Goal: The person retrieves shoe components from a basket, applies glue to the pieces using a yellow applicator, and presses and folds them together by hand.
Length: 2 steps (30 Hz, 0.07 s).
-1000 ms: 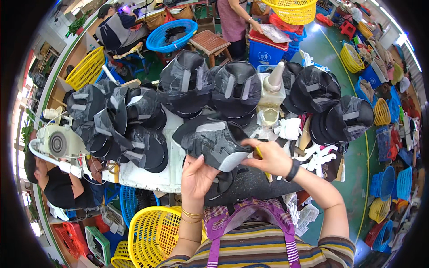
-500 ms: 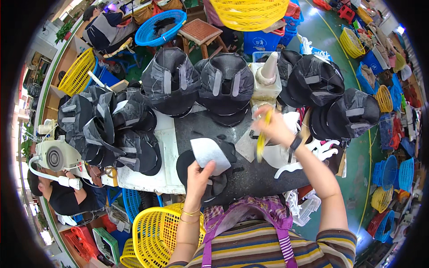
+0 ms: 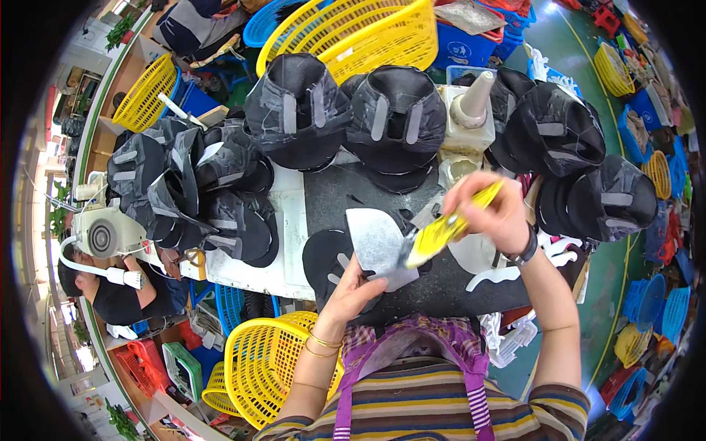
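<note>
My left hand [image 3: 351,292] pinches the lower edge of a white curved visor-shaped piece [image 3: 373,234] between thumb and fingers. In my right hand [image 3: 491,213] is a brush with a yellow handle [image 3: 450,234]; its dark bristles touch the right part of the white piece. Under and beside my left hand lies a black cap [image 3: 323,264] with grey strips, partly hidden by hand and piece. Beyond the brush stands a white plastic container [image 3: 468,132] with a cone-shaped spout. Flat white pieces [image 3: 474,253] lie on the dark work surface [image 3: 434,294] near my right wrist.
Stacked black caps [image 3: 298,110] line the far side, with more caps [image 3: 220,176] at left and others [image 3: 599,195] at right. A yellow basket [image 3: 276,360] stands by my left forearm, another [image 3: 353,37] beyond the table. A person [image 3: 129,287] sits at far left.
My right hand has brought the brush from the container down onto the white piece. My left hand has shifted slightly right with the piece. A large yellow basket has moved left beyond the table.
</note>
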Tool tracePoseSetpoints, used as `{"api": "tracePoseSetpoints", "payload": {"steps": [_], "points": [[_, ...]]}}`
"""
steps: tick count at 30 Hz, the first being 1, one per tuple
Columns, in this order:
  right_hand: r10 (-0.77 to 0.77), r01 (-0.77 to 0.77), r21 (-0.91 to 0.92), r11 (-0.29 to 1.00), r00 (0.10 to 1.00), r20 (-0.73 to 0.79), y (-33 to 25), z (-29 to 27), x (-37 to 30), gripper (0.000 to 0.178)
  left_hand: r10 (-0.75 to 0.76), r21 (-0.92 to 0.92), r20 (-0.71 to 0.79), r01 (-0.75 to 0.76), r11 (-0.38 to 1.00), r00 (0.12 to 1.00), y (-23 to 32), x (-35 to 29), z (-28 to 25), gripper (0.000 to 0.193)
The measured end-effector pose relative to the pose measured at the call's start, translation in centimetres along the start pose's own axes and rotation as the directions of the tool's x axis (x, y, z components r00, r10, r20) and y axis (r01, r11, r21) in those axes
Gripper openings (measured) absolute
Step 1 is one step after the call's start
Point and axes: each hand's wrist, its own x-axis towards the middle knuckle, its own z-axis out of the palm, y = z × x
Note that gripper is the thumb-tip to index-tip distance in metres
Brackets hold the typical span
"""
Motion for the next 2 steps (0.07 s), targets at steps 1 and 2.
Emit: {"api": "tracePoseSetpoints", "payload": {"steps": [1,2], "points": [[0.059,-0.051,-0.108,0.993,0.995,0.079,-0.6,-0.1,-0.1,0.024,-0.02,-0.037,-0.004,0.02,0.999,1.0,0.2,-0.1,0.0,0.068],[0.127,-0.093,-0.22,0.971,0.981,0.147,-1.0,-1.2,0.2,0.03,-0.03,-0.037,0.019,0.031,0.999,0.999,0.2,-0.2,-0.2,0.068]]}}
